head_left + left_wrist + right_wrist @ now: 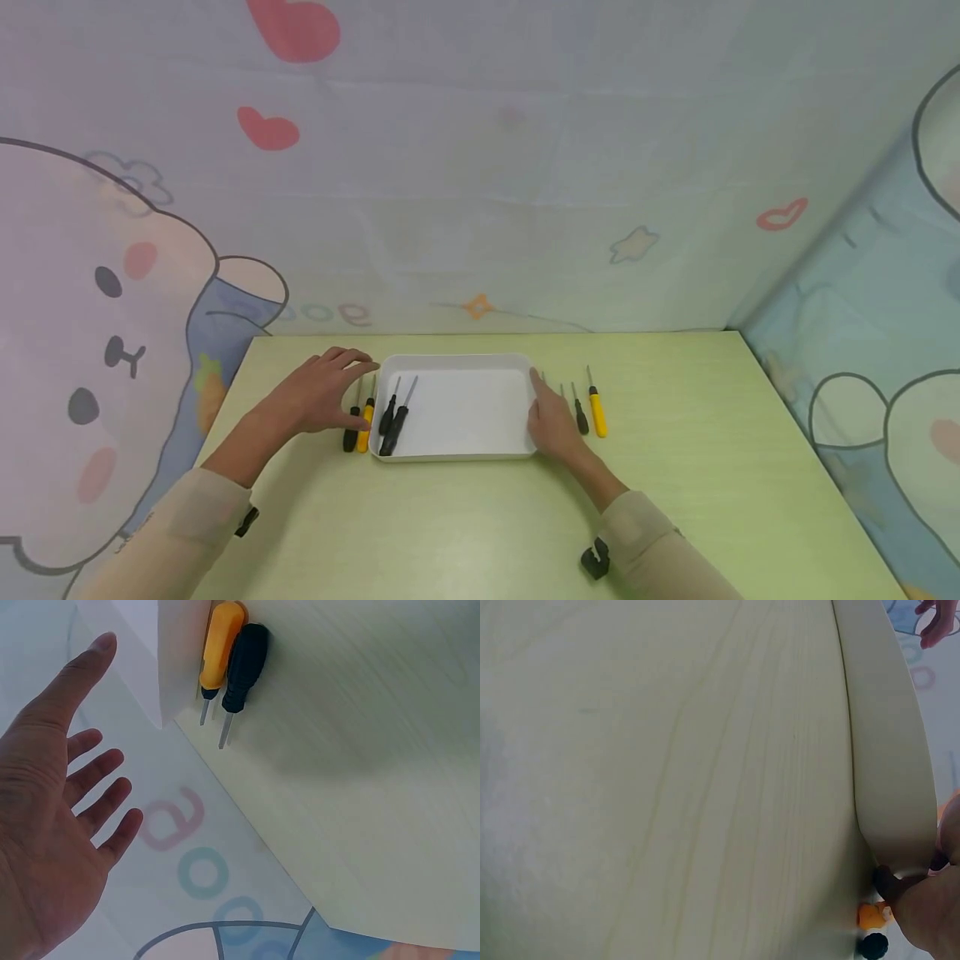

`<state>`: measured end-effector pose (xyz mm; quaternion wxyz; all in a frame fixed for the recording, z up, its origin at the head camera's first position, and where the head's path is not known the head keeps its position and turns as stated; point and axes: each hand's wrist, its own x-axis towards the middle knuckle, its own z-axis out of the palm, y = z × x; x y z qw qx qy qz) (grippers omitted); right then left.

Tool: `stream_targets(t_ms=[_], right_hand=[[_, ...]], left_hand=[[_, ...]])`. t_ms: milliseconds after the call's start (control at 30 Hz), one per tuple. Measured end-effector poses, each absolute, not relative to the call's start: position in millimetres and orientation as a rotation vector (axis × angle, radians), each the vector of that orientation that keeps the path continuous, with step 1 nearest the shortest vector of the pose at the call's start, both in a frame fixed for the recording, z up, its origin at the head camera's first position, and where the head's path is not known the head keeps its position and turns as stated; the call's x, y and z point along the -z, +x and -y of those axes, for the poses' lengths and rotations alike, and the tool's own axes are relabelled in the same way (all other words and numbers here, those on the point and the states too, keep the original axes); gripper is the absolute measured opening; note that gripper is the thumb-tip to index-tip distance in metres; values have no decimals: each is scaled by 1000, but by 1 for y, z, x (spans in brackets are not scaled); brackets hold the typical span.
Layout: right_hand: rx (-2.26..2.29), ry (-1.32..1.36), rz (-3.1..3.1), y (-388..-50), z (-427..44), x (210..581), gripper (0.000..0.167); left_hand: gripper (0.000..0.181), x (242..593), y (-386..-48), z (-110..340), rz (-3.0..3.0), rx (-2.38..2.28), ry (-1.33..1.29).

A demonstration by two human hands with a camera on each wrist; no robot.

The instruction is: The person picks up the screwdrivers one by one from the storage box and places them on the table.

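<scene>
A shallow white tray (pixel 465 457) lies on the table with two black screwdrivers (pixel 394 429) at its left end. My left hand (pixel 330 393) hovers by the tray's left side, fingers and thumb spread apart; the left wrist view shows its palm holding nothing. Below it, a black-handled screwdriver (pixel 247 664) and a yellow-handled screwdriver (pixel 222 637) lie side by side against the tray. My right hand (pixel 553 421) grips the tray's right side, with digits on both sides of the rim in the right wrist view. Its fingertips are partly hidden.
Right of the right hand lie a dark-handled screwdriver (pixel 581 417) and a yellow screwdriver (pixel 597 412); further shafts show behind the hand, their handles hidden. The pale table (pixel 450 525) ends at a printed cloth backdrop (pixel 465 250). A black clip-like piece (pixel 596 558) sits beside the right sleeve.
</scene>
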<state>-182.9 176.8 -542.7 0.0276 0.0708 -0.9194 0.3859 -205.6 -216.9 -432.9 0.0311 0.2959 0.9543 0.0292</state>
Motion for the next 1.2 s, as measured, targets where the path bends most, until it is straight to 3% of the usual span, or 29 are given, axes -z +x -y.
stream_targets(t_ms=[1200], right_hand=[[-1136, 286, 2806, -184, -177, 545, 56]], left_hand=[[92, 444, -199, 205, -2886, -149, 978]])
